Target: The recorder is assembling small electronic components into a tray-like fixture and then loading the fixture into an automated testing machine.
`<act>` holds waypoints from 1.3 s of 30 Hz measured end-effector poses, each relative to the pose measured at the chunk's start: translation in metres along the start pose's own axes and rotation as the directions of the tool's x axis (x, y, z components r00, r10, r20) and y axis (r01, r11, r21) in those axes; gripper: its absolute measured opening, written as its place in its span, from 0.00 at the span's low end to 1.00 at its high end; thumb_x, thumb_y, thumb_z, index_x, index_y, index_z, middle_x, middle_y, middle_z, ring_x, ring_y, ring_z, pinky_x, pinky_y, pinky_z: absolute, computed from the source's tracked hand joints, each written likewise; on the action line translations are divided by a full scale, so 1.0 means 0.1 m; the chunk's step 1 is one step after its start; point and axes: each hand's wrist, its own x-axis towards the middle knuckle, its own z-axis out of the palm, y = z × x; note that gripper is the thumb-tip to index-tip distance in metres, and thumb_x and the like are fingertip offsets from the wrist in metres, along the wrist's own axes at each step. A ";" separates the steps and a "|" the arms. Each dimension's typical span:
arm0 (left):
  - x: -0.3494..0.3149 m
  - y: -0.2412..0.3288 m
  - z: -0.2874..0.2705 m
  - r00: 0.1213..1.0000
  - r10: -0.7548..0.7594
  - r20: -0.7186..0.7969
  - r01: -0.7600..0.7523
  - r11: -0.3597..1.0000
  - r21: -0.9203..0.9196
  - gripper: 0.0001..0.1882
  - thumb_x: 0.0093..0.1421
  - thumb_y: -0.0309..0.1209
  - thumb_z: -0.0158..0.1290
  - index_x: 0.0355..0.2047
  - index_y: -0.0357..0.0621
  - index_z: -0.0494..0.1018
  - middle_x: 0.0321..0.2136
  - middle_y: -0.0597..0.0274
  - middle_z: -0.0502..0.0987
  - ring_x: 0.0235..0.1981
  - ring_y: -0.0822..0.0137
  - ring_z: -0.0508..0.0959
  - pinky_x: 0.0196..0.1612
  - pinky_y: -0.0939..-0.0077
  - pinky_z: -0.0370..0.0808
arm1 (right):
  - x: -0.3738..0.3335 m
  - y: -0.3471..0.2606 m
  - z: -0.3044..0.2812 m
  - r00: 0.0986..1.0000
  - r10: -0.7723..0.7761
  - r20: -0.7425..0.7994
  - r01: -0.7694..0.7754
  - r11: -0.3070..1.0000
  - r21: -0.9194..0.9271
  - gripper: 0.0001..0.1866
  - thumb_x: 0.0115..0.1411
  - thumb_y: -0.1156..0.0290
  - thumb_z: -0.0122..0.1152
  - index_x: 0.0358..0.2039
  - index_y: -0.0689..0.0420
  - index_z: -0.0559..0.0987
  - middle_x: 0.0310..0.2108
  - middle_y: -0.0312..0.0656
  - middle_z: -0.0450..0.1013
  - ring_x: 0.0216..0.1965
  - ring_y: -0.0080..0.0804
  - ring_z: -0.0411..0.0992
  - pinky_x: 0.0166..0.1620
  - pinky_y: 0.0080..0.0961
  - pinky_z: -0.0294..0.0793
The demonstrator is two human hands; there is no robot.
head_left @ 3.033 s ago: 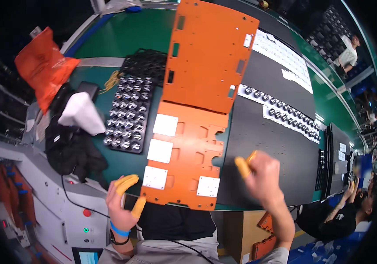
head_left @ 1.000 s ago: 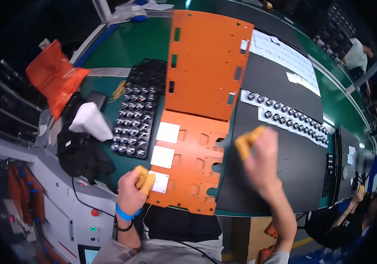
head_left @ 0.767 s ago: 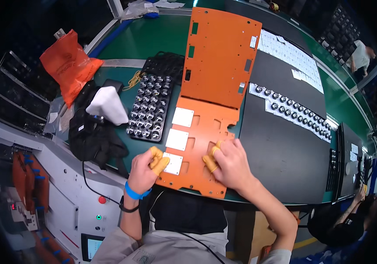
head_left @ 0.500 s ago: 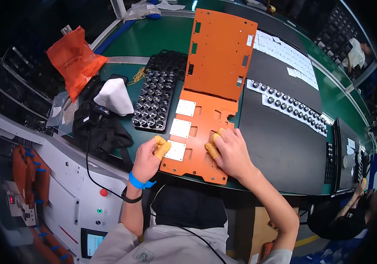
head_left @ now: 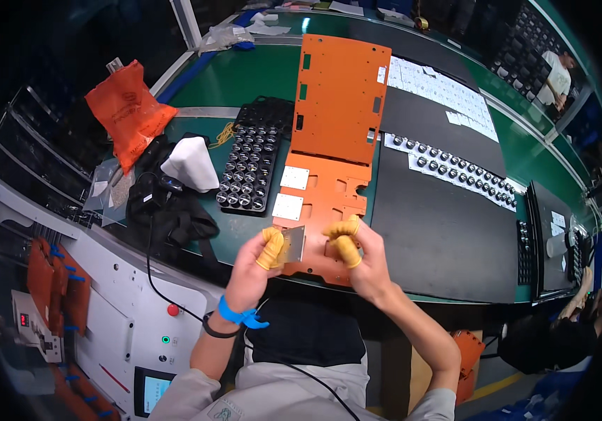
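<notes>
My left hand (head_left: 255,263), in yellow finger cots, pinches a small square plate (head_left: 294,244) by its left edge. The plate is raised and tilted above the near end of the orange fixture base (head_left: 329,196). Just right of the plate is my right hand (head_left: 362,256), also with yellow finger cots, its bent fingers apart and nothing visible between them. Two white square plates, one farther (head_left: 294,177) and one nearer (head_left: 287,207), lie on the base's left side. The fixture's orange lid (head_left: 339,98) stands raised at the far end.
Left of the fixture, a black tray (head_left: 248,168) holds several round dark parts. To the right, a black mat (head_left: 448,238) carries white strips (head_left: 462,172) with round parts and white sheets. A white cloth (head_left: 192,165) and an orange bag (head_left: 129,112) are farther left. Another person works at far right.
My left hand has lifted the nearest square plate off the fixture base and tilted it up. My right hand has come off the base and moved slightly toward me. The whole view has shifted.
</notes>
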 end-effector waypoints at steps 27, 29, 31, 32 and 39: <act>0.51 0.06 0.06 0.864 0.476 -0.167 -0.058 0.423 0.904 0.15 0.58 0.25 0.63 0.46 0.40 0.79 0.30 0.63 0.69 0.28 0.69 0.67 0.27 0.77 0.64 | 1.08 0.89 -1.75 0.961 -0.275 0.019 0.078 0.203 -0.976 0.17 0.41 0.77 0.68 0.36 0.62 0.83 0.36 0.47 0.72 0.45 0.45 0.68 0.54 0.39 0.68; 0.54 0.09 0.05 0.861 0.464 -0.209 0.022 0.376 0.926 0.17 0.57 0.25 0.65 0.48 0.39 0.79 0.25 0.65 0.65 0.23 0.72 0.61 0.24 0.75 0.58 | 1.12 0.91 -1.71 0.965 -0.263 0.017 0.062 0.164 -0.984 0.15 0.42 0.78 0.67 0.35 0.62 0.84 0.37 0.47 0.72 0.45 0.45 0.69 0.54 0.39 0.68; 0.56 0.10 0.04 0.869 0.421 -0.260 0.043 0.459 0.888 0.18 0.57 0.24 0.65 0.48 0.39 0.79 0.23 0.66 0.63 0.21 0.73 0.60 0.23 0.75 0.57 | 1.14 0.94 -1.72 0.970 -0.245 0.002 0.042 0.158 -0.987 0.15 0.43 0.76 0.68 0.35 0.62 0.84 0.38 0.47 0.72 0.46 0.44 0.69 0.56 0.39 0.66; 0.57 0.10 0.04 0.877 0.370 -0.305 0.069 0.533 0.843 0.18 0.57 0.24 0.65 0.48 0.38 0.79 0.21 0.67 0.62 0.20 0.74 0.59 0.23 0.76 0.56 | 1.14 0.94 -1.73 0.967 -0.255 -0.024 0.017 0.158 -0.987 0.15 0.44 0.75 0.69 0.35 0.62 0.84 0.39 0.47 0.72 0.46 0.43 0.68 0.57 0.40 0.66; 0.63 0.16 0.05 0.903 0.317 -0.291 0.119 0.466 0.877 0.19 0.58 0.29 0.65 0.48 0.33 0.78 0.14 0.61 0.64 0.14 0.67 0.63 0.21 0.68 0.60 | 1.13 0.89 -1.71 0.963 -0.255 -0.082 -0.044 0.150 -0.988 0.17 0.45 0.72 0.70 0.38 0.63 0.84 0.42 0.48 0.73 0.50 0.45 0.68 0.62 0.43 0.62</act>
